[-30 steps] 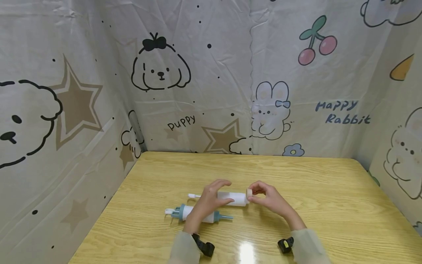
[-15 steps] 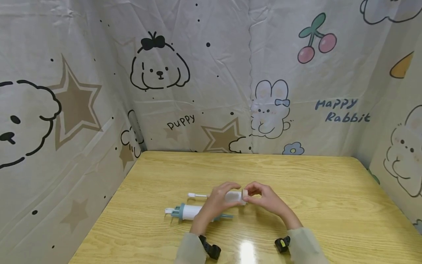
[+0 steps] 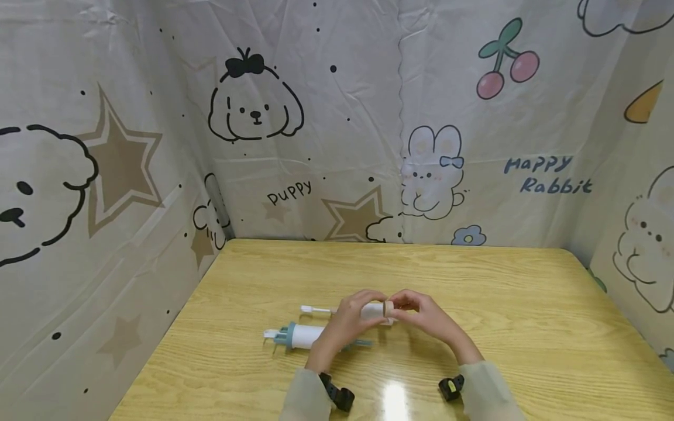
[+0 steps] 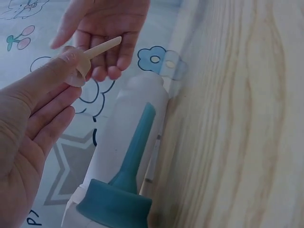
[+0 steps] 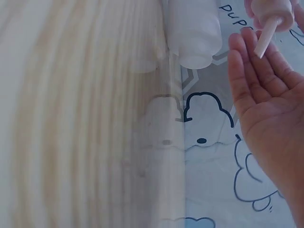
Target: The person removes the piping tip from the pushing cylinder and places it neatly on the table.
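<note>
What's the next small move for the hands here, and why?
Probably the left hand should turn the cream cone-shaped nozzle it pinches so its base faces the rounded end of the white plastic tube. The nozzle is off the tube, which lies on the table, and the right hand beside it holds nothing.

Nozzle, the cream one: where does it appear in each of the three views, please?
Head: the nozzle is at the centre, just left of the right hand.
Left wrist: upper left, tip pointing up and right.
Right wrist: top right corner, tip pointing down.
Shared landmark: the right hand, next to the nozzle in every view.
</note>
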A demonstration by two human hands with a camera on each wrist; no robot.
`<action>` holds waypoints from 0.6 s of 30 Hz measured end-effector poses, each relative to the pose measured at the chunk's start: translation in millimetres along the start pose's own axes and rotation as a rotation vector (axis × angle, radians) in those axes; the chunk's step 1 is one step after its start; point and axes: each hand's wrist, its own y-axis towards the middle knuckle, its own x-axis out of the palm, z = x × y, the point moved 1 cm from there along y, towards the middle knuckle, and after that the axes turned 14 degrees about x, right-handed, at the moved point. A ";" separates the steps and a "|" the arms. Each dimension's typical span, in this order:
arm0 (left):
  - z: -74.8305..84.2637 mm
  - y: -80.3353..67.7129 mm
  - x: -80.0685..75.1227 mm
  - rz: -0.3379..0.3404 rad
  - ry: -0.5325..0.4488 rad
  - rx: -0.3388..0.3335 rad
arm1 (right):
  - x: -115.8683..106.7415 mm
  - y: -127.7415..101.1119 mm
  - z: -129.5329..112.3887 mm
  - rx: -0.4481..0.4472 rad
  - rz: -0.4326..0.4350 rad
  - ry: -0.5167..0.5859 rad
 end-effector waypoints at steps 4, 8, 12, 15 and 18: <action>-1.5 0.9 -2.1 0.042 0.011 0.041 | -5.6 -2.1 6.5 0.034 -0.001 0.059; -2.7 2.3 -4.8 0.076 0.045 0.077 | -9.5 -3.1 11.5 0.033 -0.023 0.073; -3.0 3.1 -7.5 0.093 0.080 0.094 | -10.7 -3.3 13.6 0.017 -0.057 0.086; -3.2 2.8 -8.7 0.099 0.091 0.089 | -10.6 -3.7 14.7 0.030 -0.078 0.094; -3.0 2.3 -9.3 0.101 0.091 0.073 | -10.7 -3.9 15.3 0.043 -0.097 0.098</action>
